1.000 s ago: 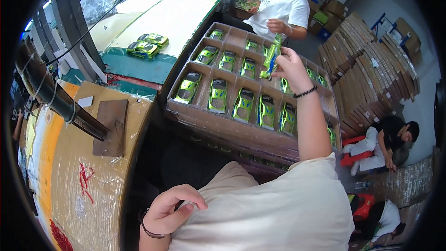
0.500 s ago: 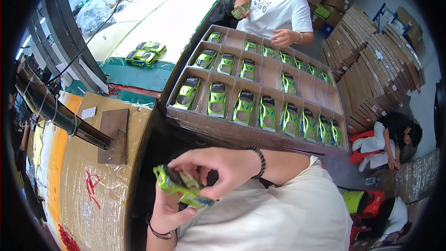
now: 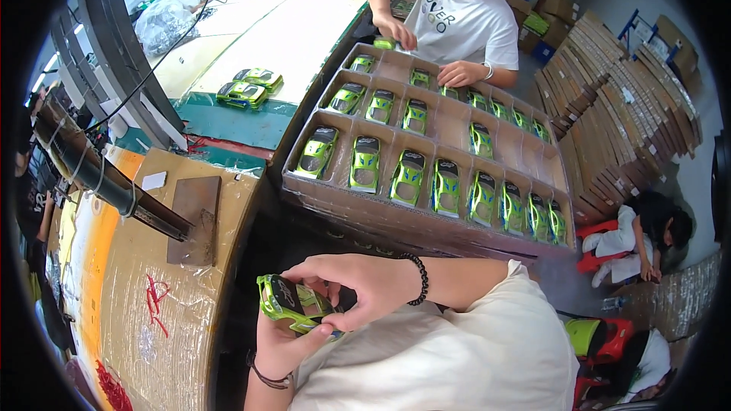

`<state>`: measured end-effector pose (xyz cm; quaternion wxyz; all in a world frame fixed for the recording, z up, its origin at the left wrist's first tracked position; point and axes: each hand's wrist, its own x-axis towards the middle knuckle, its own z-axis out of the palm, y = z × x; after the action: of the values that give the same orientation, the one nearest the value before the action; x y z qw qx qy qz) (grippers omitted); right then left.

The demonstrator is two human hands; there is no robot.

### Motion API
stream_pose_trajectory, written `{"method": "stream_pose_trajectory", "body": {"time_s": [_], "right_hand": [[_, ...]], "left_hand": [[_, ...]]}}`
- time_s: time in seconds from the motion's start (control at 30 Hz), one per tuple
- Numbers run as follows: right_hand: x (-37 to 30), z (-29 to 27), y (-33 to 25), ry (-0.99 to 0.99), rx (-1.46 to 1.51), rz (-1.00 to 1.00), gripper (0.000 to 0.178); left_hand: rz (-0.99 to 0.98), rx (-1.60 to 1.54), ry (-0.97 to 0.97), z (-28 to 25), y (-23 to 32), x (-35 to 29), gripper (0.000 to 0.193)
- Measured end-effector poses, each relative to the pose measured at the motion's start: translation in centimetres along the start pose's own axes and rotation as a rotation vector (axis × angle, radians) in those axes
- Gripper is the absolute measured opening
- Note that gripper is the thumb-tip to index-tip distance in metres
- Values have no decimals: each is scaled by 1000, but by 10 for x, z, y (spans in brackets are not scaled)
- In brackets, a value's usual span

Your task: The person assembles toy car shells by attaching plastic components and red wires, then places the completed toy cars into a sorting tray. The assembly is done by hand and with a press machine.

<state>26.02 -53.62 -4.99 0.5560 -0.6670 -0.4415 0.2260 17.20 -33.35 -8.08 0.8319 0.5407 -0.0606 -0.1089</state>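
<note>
Over my lap is a lime-green toy car body shell (image 3: 286,297) with a black front panel and blue trim, tilted, its roof side up. My left hand (image 3: 278,345) is wrapped round it from below, thumb along the near side. My right hand (image 3: 365,283) closes on the same shell from above, its fingertips at the window openings and near edge. Part of the shell is hidden behind my fingers. Beyond my hands stands a divided cardboard box (image 3: 381,207), with similar green car shells (image 3: 365,161) lying in many of its compartments.
Across the box, a co-worker in a white shirt (image 3: 472,30) reaches into its far side with both hands. Left is a plastic-wrapped bench (image 3: 183,320) with a metal post. Two green shells (image 3: 242,93) rest on the far table. Cardboard stacks (image 3: 609,106) and seated people are at right.
My right fingers have settled on the shell, and my left thumb has moved up against its edge. The co-worker has lowered a green shell to the box's far left corner.
</note>
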Motion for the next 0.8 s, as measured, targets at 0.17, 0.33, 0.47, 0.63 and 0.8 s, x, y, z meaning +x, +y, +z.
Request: {"method": "stream_pose_trajectory", "body": {"time_s": [0.17,0.33,0.47,0.63,0.8], "right_hand": [[1,0,2,-25,24,-121,81],[1,0,1,-17,57,-118,77],[2,0,0,-25,62,-111,74],[3,0,1,-25,44,-117,73],[0,-3,-2,-41,30,-84,72]], "left_hand": [[20,19,-11,4,9,1,78],[32,14,14,2,7,1,78],[43,20,11,3,7,2,78],[55,56,19,1,7,0,76],[46,100,-5,-3,4,0,77]]}}
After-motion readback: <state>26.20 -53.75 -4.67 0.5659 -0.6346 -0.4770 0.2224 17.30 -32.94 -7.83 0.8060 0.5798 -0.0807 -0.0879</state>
